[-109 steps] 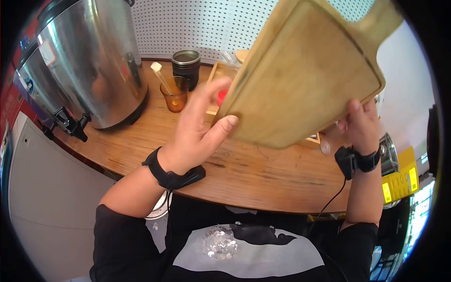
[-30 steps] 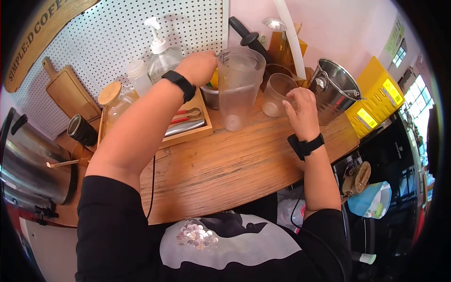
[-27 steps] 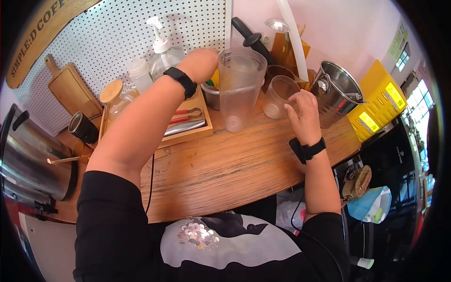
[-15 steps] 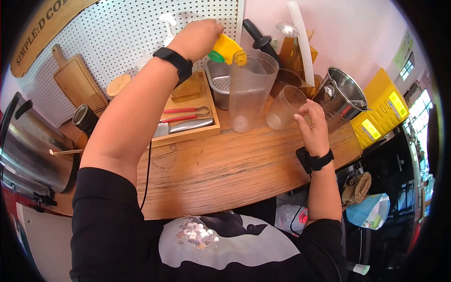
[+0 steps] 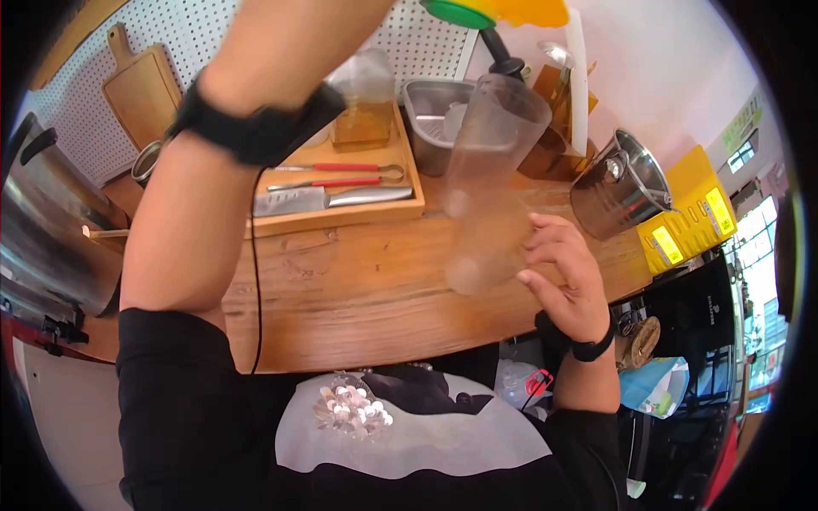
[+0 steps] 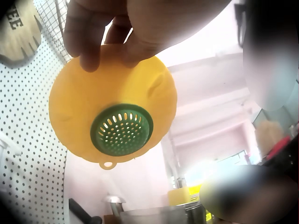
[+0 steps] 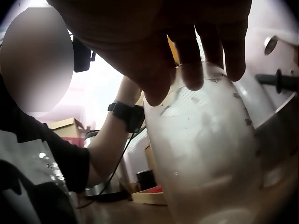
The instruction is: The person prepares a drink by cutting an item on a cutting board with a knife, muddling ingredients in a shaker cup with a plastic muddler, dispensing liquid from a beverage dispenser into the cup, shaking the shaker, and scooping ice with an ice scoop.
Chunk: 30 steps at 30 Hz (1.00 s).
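My left hand [image 6: 154, 25] pinches the rim of a yellow strainer [image 6: 77, 107] with a green perforated centre and a small hanging loop. In the head view this strainer [image 5: 532, 10] is raised at the top edge, and most of the left hand is cut off there. My right hand [image 5: 569, 277] holds a clear plastic cup [image 5: 490, 255] by its rim, blurred and tilted over the counter. In the right wrist view, fingers and thumb grip the cup [image 7: 205, 140] at its top. Behind it stands a tall clear pitcher [image 5: 503, 115], partly overlapped by the cup.
A wooden tray [image 5: 341, 221] with a knife [image 5: 371, 196], red-handled tongs [image 5: 341, 168] and an amber container lies left. A grey metal pan [image 5: 426, 140] sits behind. To the right stand a steel bucket [image 5: 596, 196] and a yellow box [image 5: 699, 204]. The counter's front edge [image 5: 409, 362] curves near the body.
My left hand has lifted the strainer from the pan area up to the top of the view. My right hand has drawn the cup toward the body. Earlier, both hands held a cutting board.
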Available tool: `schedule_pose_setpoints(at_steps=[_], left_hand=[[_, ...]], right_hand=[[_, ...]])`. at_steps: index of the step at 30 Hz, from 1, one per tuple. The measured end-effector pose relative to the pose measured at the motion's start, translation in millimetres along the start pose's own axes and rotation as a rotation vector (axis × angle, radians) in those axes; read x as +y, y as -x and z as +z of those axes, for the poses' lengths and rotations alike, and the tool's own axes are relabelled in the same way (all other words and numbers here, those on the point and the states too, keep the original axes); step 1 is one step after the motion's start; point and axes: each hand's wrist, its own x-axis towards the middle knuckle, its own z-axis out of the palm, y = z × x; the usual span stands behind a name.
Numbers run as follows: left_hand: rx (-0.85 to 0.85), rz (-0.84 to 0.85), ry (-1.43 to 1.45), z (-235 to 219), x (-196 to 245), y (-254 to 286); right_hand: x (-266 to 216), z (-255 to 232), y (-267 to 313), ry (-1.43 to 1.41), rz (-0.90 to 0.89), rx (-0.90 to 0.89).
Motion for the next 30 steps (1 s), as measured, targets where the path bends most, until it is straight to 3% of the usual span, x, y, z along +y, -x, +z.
schedule_pose_setpoints(at_steps=[1, 2, 3, 7, 14, 20, 24, 26, 28, 30], left_hand=[[0.058, -0.047, 0.017, -12, 11, 10], [-0.130, -0.076, 0.116, -51, 38, 17], [-0.093, -0.170, -0.174, -53, 32, 40], [-0.137, -0.082, -0.016, -99, 38, 97], [-0.133, -0.313, -0.082, -135, 52, 184], [-0.178, -0.300, -0.017, -138, 51, 211], [-0.245, -0.273, 0.065, -135, 49, 222], [-0.260, -0.274, 0.054, -135, 47, 227], [-0.256, -0.277, 0.051, -135, 47, 225], [-0.321, -0.274, 0.062, -135, 49, 222]], right_hand=[[-6, 9, -8, -0.031, -0.056, -0.036], [-10, 21, -16, -0.046, -0.044, -0.039], [-14, 33, -24, -0.095, -0.117, -0.079], [-25, 84, -55, -0.212, -0.324, -0.127], [-42, 145, -83, -0.303, -0.373, -0.096], [-38, 135, -70, -0.224, -0.379, -0.019], [-28, 95, -41, -0.181, -0.254, -0.009], [-13, 65, -32, 0.029, -0.231, 0.177], [13, 30, -25, 0.044, -0.052, 0.470], [40, -3, -31, -0.389, 0.213, 0.776]])
